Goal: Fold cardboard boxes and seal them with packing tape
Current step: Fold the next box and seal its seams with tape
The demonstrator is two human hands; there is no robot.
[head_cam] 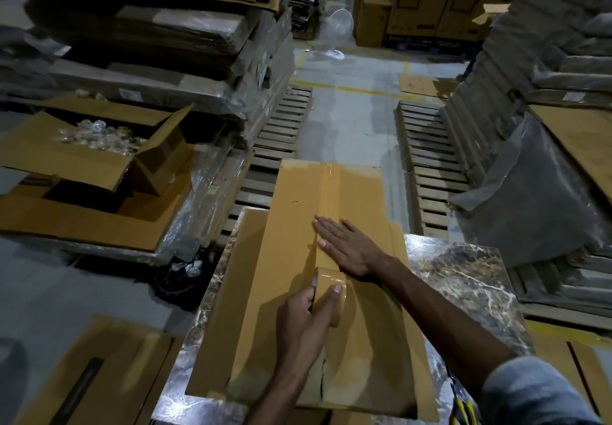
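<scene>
Gripping tape roll [332, 284] on shut box [294, 222]; open carton [63, 156] holds clear plastic [99, 135].

A long brown cardboard box [291, 212] lies closed on the bench [463, 279], its far seam taped, a brown tape roll [332, 284] on edge mid-seam.

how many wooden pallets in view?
2. Left pallet beside the cardboard stacks; right pallet across the aisle. More may be hidden under stacks.
</scene>
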